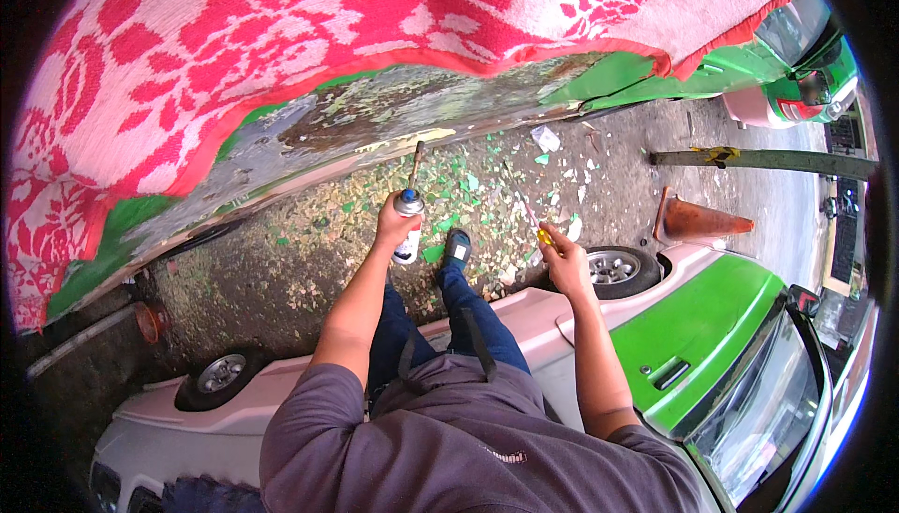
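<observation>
My left hand [394,224] is wrapped round a gas canister [406,249] with a blowtorch head [410,195]; its metal nozzle points away from me toward the vehicle side. No flame can be made out. In my right hand [569,262] is a screwdriver [544,236] with a yellow handle, its thin shaft pointing forward and slightly left. Ahead of both hands runs a green vehicle's lower side panel [346,124], its paint stripped and flaking in patches. A pink and red patterned blanket [281,12] hangs over the upper part of that vehicle.
Paint flakes [323,241] in green and cream litter the ground. A green and pale pink car [688,335] stands close behind me. To the right are an orange traffic cone [707,221] lying on its side and a post [787,162]. My shoe [456,247] is among the flakes.
</observation>
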Demonstrator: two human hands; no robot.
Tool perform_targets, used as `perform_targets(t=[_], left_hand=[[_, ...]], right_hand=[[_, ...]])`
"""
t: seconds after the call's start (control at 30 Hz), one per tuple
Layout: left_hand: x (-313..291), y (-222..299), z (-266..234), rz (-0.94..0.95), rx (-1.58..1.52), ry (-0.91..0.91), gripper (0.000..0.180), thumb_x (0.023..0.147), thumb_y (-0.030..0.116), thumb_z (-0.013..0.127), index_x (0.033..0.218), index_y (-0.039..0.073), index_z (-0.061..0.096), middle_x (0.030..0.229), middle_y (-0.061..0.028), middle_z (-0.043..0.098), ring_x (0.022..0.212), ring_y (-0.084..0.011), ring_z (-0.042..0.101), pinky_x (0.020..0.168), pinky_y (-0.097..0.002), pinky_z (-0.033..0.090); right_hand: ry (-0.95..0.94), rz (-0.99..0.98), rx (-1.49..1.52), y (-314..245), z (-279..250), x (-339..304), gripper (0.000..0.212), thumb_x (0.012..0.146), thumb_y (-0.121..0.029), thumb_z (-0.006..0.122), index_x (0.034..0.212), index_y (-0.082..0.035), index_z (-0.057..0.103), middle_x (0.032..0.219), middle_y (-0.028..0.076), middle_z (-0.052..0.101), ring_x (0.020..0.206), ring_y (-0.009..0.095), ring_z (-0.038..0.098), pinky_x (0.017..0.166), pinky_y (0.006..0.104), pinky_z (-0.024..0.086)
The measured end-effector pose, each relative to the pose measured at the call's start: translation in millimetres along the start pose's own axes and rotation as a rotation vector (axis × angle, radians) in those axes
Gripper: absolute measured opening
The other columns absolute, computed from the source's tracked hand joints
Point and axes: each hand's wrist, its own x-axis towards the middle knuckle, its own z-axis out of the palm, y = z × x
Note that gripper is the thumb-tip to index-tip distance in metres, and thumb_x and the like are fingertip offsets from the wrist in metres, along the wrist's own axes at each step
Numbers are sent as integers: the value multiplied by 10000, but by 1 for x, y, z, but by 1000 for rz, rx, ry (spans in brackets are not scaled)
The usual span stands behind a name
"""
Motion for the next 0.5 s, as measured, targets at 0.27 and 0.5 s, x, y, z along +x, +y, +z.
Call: perform_targets(t=[0.27,0.5], left_hand=[[-15,6,-15,39,27,54,612,669,124,837,1190,21,533,1032,-100,676,956,-196,654,855,-342,517],[-18,4,-26,30,-39,63,589,671,80,819,1183,21,534,1036,-89,668,954,-186,647,858,-338,518]], right_hand=[[-20,-12,-53,-27,4,-7,419,915,-254,617,1320,-147,602,1126,197,685,1069,321,667,905,390,504],[-27,-74,-79,-27,13,-8,411,913,-248,616,1315,-159,603,1102,222,682,1056,336,669,883,394,511]])
